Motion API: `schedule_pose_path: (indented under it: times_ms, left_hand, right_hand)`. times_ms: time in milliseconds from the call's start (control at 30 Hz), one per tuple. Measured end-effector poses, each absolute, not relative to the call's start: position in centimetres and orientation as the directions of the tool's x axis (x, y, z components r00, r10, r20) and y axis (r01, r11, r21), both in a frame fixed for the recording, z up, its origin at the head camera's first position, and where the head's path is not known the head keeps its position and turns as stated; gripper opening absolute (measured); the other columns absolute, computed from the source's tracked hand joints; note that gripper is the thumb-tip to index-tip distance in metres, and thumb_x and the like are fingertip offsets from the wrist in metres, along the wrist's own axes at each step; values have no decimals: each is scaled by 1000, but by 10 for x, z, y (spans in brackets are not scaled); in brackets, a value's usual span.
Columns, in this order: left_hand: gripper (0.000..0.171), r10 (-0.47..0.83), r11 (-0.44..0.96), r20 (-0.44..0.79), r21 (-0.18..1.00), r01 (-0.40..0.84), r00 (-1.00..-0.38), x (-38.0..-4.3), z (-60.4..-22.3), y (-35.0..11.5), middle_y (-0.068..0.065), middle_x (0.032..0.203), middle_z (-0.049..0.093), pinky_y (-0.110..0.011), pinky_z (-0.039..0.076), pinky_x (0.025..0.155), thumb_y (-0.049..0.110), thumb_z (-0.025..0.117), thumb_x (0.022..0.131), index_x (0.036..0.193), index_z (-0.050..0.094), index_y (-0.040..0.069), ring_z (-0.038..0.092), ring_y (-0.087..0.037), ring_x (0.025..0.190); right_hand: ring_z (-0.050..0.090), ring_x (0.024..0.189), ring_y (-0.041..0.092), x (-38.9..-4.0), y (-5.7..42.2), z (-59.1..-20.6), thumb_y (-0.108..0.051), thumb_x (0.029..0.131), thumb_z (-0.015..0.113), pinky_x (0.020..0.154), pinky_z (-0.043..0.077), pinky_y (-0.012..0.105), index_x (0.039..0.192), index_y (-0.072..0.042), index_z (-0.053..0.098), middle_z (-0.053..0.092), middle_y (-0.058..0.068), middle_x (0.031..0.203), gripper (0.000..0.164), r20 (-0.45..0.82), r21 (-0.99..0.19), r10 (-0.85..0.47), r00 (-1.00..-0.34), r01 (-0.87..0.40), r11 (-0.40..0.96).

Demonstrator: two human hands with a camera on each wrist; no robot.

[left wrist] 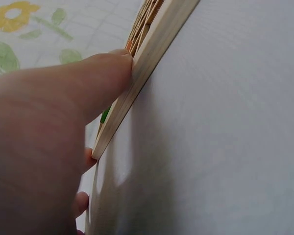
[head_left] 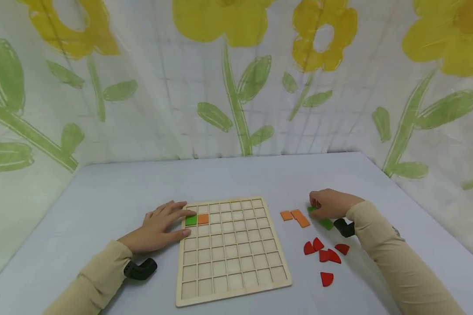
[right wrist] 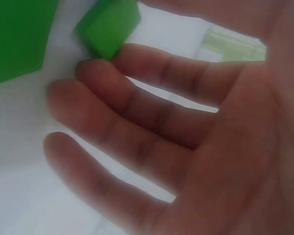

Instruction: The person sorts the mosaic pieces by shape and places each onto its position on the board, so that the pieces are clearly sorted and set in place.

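Observation:
A wooden grid board (head_left: pixel 233 295) lies on the table, with a green square tile (head_left: pixel 191 220) and an orange square tile (head_left: pixel 202 218) side by side in its upper left cells. My left hand (head_left: pixel 159 227) rests at the board's left edge, its index fingertip over the green tile. In the left wrist view the thumb (left wrist: pixel 105 68) presses against the board's side. To the right of the board, my right hand (head_left: pixel 331 203) pinches a small green tile (right wrist: pixel 110 27) between thumb and index finger. Another green piece (head_left: pixel 326 224) lies under that hand.
Several orange tiles (head_left: pixel 301 218) lie between the board and my right hand. Nearer to me are several red quarter-round pieces (head_left: pixel 327 278). A white curtain (head_left: pixel 161 87) printed with flowers hangs behind the table's far edge.

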State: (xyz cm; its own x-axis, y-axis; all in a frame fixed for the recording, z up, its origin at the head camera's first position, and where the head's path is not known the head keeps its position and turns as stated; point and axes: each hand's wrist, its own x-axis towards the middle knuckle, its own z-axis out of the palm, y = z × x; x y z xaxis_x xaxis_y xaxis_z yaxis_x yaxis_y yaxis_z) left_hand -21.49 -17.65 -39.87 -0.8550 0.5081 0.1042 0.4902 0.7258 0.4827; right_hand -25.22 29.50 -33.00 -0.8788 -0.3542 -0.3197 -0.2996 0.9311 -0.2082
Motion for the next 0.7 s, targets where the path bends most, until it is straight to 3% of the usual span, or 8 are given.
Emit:
schedule_pose_path:
  times_ms: [333, 500, 700]
  left_hand:
    - [50, 503, 737, 98, 470, 486, -859, -216, -397, -181, -6, 155, 28, -63, 18, 96, 54, 53, 93, 140, 47, 37, 13, -41, 143]
    - [49, 514, 730, 94, 474, 492, -853, -216, -394, -181, -6, 155, 28, -63, 18, 96, 54, 53, 93, 139, 48, 37, 13, -41, 143]
    - [48, 526, 716, 91, 489, 498, -846, -216, -395, -181, -7, 155, 29, -66, 17, 96, 53, 53, 93, 138, 49, 37, 14, -42, 143]
  right_hand:
    - [49, 72, 13, -261, 286, -321, -20, 90, 66, 65, 42, 29, 94, -10, 53, 51, -1, 77, 17, -223, -224, -445, -867, -399, 889]
    - [51, 82, 15, -262, 269, -319, -20, 90, 65, 72, 45, 31, 99, -9, 54, 56, 0, 88, 18, -187, -229, -487, -853, -444, 866]
    - [54, 87, 14, -266, 216, -319, -22, 91, 63, 75, 48, 30, 110, -12, 53, 56, 0, 101, 24, -205, -199, -541, -816, -507, 839]
